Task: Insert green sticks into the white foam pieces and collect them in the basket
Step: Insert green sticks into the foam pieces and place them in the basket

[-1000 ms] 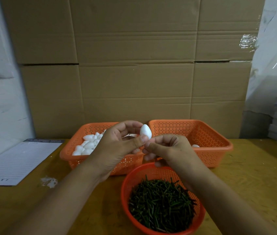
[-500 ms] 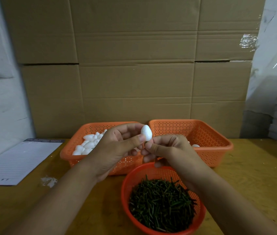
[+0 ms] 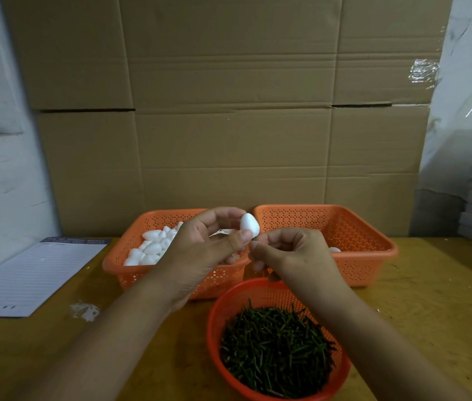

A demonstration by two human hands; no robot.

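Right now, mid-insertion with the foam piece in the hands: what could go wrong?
1. The left hand pinches the foam piece by fingertips only; a push from the right hand could pop it loose, perhaps into the round basket of green sticks.
2. The stick in the right hand is barely visible, so its angle is unclear; off-axis, it may exit the side.

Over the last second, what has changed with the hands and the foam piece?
Very little. The left hand holds the white foam piece as before; it sank slightly. The right hand stays pinched just below it. The baskets and green sticks did not move.
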